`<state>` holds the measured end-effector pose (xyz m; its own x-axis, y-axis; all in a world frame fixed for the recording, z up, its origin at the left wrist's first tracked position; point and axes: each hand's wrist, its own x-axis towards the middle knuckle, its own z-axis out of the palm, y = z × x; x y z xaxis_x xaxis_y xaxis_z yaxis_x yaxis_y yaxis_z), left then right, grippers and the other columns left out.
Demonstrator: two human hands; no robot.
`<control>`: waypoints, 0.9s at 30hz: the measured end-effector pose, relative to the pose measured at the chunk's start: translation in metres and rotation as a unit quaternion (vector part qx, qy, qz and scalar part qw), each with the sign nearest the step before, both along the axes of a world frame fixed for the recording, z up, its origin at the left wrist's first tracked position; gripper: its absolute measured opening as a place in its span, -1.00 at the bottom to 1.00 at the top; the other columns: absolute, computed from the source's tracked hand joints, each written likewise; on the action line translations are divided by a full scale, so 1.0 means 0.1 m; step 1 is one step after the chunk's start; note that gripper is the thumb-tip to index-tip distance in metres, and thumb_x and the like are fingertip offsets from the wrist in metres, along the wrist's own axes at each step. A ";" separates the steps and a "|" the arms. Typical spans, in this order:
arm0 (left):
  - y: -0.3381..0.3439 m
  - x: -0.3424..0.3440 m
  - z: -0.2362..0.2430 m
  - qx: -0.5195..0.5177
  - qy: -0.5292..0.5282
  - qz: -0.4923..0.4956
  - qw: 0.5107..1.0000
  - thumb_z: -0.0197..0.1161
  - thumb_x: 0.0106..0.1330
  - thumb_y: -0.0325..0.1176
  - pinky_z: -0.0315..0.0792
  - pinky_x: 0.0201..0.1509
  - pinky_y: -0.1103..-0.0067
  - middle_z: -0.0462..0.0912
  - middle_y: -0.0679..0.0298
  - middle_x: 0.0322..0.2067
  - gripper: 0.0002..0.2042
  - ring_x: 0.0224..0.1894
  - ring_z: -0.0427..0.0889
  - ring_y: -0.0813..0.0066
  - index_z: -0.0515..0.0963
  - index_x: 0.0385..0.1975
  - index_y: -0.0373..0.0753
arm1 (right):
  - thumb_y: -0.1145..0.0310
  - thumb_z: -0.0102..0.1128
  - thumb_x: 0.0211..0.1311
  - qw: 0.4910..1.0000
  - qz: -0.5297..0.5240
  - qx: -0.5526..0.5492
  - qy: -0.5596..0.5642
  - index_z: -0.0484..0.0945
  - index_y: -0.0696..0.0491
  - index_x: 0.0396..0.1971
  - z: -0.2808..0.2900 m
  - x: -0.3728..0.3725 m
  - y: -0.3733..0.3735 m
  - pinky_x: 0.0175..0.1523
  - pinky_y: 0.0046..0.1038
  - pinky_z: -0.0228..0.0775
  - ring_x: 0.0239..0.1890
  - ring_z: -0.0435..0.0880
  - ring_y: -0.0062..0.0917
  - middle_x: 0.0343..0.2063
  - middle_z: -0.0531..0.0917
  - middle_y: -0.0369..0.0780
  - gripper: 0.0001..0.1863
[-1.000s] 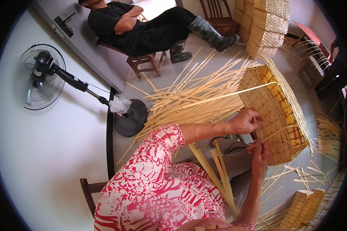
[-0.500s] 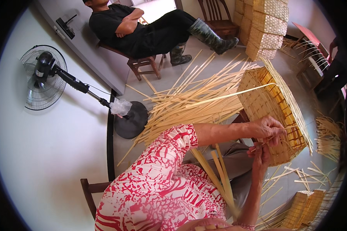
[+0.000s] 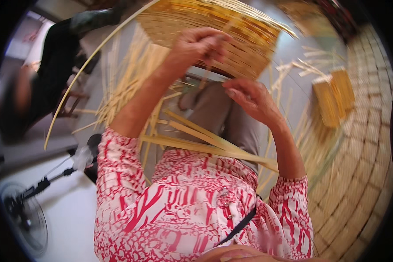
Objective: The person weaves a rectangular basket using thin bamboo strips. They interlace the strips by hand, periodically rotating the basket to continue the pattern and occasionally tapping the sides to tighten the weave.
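Observation:
A woven bamboo basket [image 3: 244,54] is tilted in front of my knees, its yellowish inside showing at the top. My left hand [image 3: 201,47] is closed in a pinch on a thin bamboo strip [image 3: 205,77], which runs up past the fingers across the basket's side. My right hand [image 3: 254,101] is held above my right knee, apart from the basket, fingers loosely bent and nothing visible in them. Several flat bamboo strips [image 3: 205,146] lie across my lap. One long, curved strip [image 3: 76,81] arcs from the basket's rim down to the left.
Loose bamboo strips [image 3: 129,78] cover the floor to the left. At the right stand small woven pieces [image 3: 334,97] beside a wall of stacked woven blocks [image 3: 358,161]. A fan [image 3: 26,218] is at the lower left, and a seated person [image 3: 52,65] is at the upper left, blurred.
The view has swung right, so the basket now sits at the top. My hands have come apart; the right has drawn back from the basket while the left still pinches a strip.

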<state>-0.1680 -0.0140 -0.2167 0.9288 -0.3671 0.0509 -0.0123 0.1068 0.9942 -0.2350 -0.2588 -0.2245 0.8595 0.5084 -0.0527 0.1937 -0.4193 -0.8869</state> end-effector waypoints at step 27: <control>-0.21 0.36 0.09 0.046 -0.262 0.048 0.963 0.30 0.45 -0.40 0.55 -0.18 0.58 0.72 0.28 -0.37 -0.83 -0.33 0.68 0.57 0.60 -0.04 -0.26 | 0.33 0.24 0.22 0.991 0.130 -0.008 -0.024 0.59 0.11 0.19 0.01 1.43 -0.18 0.15 -0.49 0.43 -0.03 0.61 -0.62 -0.07 0.72 -0.24 -0.49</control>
<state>-0.1321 -0.0352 -0.2077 0.8146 -0.3060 0.4928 -0.5196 -0.0072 0.8544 -0.0920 -0.2770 -0.2235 0.7017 0.7121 -0.0249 0.3378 -0.3632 -0.8683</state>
